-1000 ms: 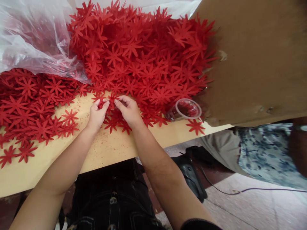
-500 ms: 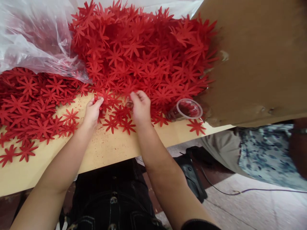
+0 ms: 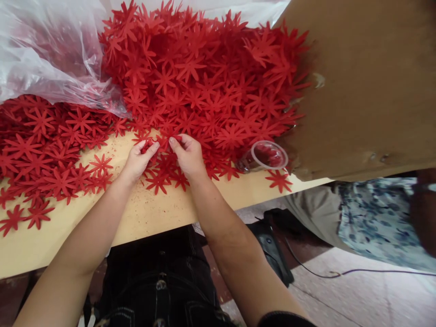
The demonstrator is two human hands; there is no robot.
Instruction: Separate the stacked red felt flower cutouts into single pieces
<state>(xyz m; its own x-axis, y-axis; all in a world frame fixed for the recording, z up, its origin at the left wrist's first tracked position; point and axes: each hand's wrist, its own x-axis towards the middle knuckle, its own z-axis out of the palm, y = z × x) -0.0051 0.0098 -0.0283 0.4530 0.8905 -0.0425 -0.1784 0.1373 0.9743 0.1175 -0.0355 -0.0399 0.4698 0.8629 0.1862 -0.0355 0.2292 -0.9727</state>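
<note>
My left hand (image 3: 138,161) is closed, thumb against fingers, on a red flower-shaped cutout (image 3: 147,146) that is partly hidden. Close to its right, my right hand (image 3: 189,156) pinches another red petal piece (image 3: 177,137); its full shape is covered by the fingers. Both hands are just above the table's near side, their fingertips a small gap apart. More flower cutouts (image 3: 157,180) lie loose beneath them. Behind rises a tall heap of the same red flowers (image 3: 200,77).
A second pile of red flowers (image 3: 37,154) spreads at the left, partly under a clear plastic bag (image 3: 57,68). A clear plastic cup (image 3: 269,154) lies tilted at the right, beside a large cardboard sheet (image 3: 368,86). Another person's patterned clothing (image 3: 381,218) shows beyond the table edge.
My right hand has moved left, and my left hand slightly right, bringing the two closer together. The piles, the bag and the cup stay where they were.
</note>
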